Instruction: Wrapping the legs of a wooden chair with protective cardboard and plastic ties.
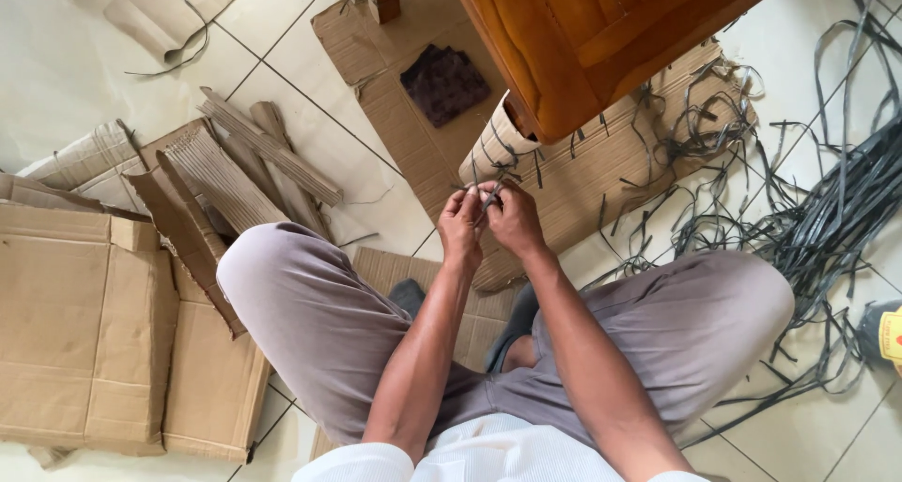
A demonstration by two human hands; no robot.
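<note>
I sit cross-legged on a tiled floor. My left hand and my right hand meet in front of me, fingertips pinched on a thin dark plastic strap. The strap runs up to a table leg wrapped in corrugated cardboard. That leg belongs to an orange-brown wooden table just beyond my hands. Both hands are closed around the strap close to the wrapped leg.
A tangle of dark straps spreads over the floor at the right. Flattened cardboard boxes and torn corrugated strips lie at the left. A cardboard sheet with a dark cloth lies under the table. A yellow-labelled object sits at the right edge.
</note>
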